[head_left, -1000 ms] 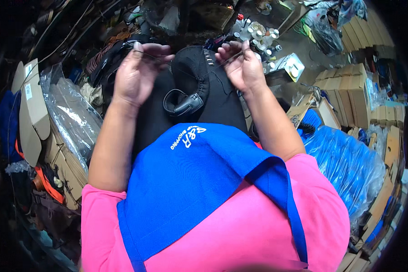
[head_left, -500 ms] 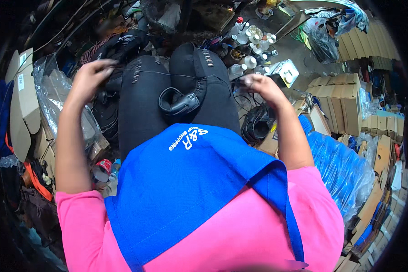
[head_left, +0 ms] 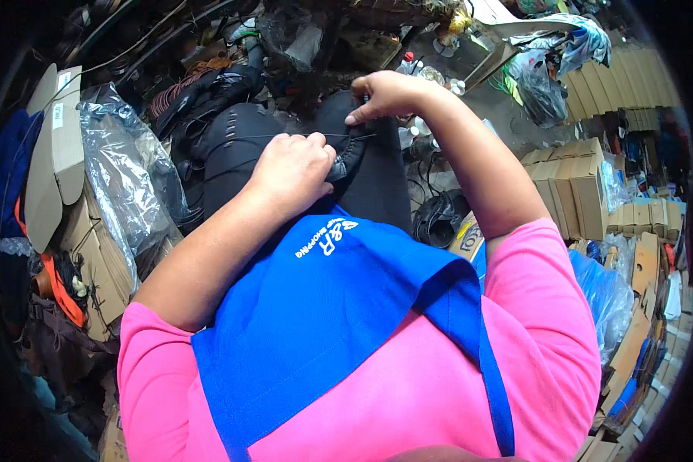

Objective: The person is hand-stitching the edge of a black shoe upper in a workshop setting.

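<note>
On my lap, against black trousers [head_left: 385, 169], lies a black leather-like piece [head_left: 351, 158] shaped like part of a shoe. My left hand [head_left: 292, 169] is closed over its left side and hides most of it. Just above, my right hand [head_left: 385, 96] has its thumb and forefinger curled together near the piece's upper edge. Whatever those fingertips hold is too small to make out. A thin dark thread [head_left: 242, 137] stretches across my thighs, passing behind the left hand's knuckles. A blue apron [head_left: 308, 300] covers my front.
Clear plastic wrapping [head_left: 127, 162] and cardboard pieces [head_left: 58, 154] crowd the left side. Stacked cardboard [head_left: 570, 185] and a blue plastic-wrapped bundle [head_left: 600, 289] stand at right. Several bottles [head_left: 431, 75] sit beyond my knees, partly behind my right arm.
Both hands have come inward from wide apart, where the thread was drawn out between them. The left now grips the black piece; the right has moved up and left above it.
</note>
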### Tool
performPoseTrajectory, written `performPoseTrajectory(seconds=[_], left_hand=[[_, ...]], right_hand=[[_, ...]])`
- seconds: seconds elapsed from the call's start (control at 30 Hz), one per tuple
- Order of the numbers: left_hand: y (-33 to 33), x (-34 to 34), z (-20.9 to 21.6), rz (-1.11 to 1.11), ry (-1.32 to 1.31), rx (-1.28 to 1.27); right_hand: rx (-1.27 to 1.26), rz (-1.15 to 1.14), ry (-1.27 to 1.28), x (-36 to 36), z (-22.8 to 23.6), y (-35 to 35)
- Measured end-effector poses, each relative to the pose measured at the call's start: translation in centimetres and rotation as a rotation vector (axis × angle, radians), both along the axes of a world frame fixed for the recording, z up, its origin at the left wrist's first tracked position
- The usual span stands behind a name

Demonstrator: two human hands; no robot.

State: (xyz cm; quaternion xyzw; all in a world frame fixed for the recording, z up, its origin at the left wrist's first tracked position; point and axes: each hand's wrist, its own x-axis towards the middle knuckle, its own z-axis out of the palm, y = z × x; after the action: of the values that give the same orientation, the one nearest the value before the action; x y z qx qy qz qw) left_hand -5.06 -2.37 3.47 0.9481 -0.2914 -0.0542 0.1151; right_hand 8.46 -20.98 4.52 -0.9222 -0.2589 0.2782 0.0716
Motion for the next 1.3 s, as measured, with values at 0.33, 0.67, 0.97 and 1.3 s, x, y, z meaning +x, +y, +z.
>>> performPoseTrajectory(seconds=[0.33,0.67,0.97,1.3], left_hand=[[1.7,0.6,-2.3,-0.114,-0.066,-0.095],[1.7,1.5,-1.4,0.073,0.198,-0.513],[-2.7,5.9,-7.2,0.142,0.239,-0.792],[-0.9,8.3,-5.8,0.12,0.589,-0.851]], right_hand=[[0.561,-0.509,0.082,-6.6,-3.5,-2.9],[0.615,-0.311,-0.55,-7.9,-2.2,-1.5],[0.433,0.059,-0.069,-8.0,-1.5,-2.9],[0.631,-0.274,0.018,-10.5,2.2,-6.2]])
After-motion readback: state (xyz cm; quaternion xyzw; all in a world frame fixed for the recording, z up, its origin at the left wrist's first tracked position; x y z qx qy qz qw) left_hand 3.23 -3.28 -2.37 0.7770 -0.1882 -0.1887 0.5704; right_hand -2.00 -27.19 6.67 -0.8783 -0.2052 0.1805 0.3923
